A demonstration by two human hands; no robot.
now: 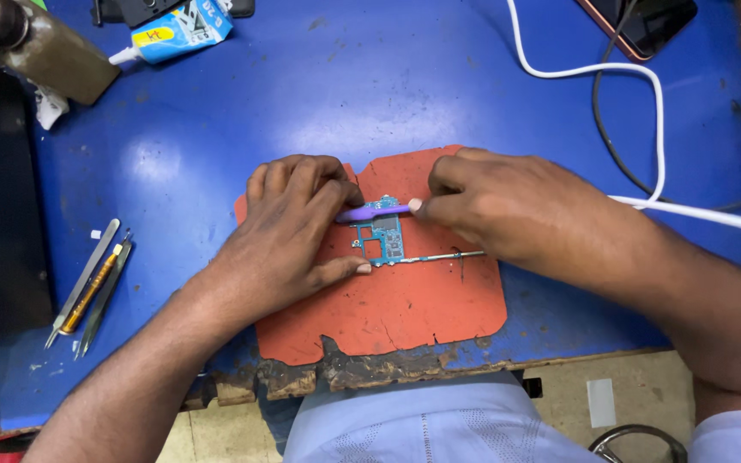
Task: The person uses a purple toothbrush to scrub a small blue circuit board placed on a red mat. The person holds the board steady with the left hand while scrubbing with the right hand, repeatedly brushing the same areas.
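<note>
A small teal board point(383, 233) lies on an orange mat point(405, 317) near the table's point(370, 77) front edge, between both hands. The left hand point(289, 240) rests on its left side, thumb tip touching its lower edge, fingers curled at its top corner. The right hand point(508, 210) pinches a purple tool point(372, 213), laid across the board's top.

Tweezers point(87, 287) lie near the left edge, a glue tube point(177, 30) at the back, a white cable point(645, 129) to the right. The hands hide part of the mat.

The board's long axis runs front to back; the tool points left.
</note>
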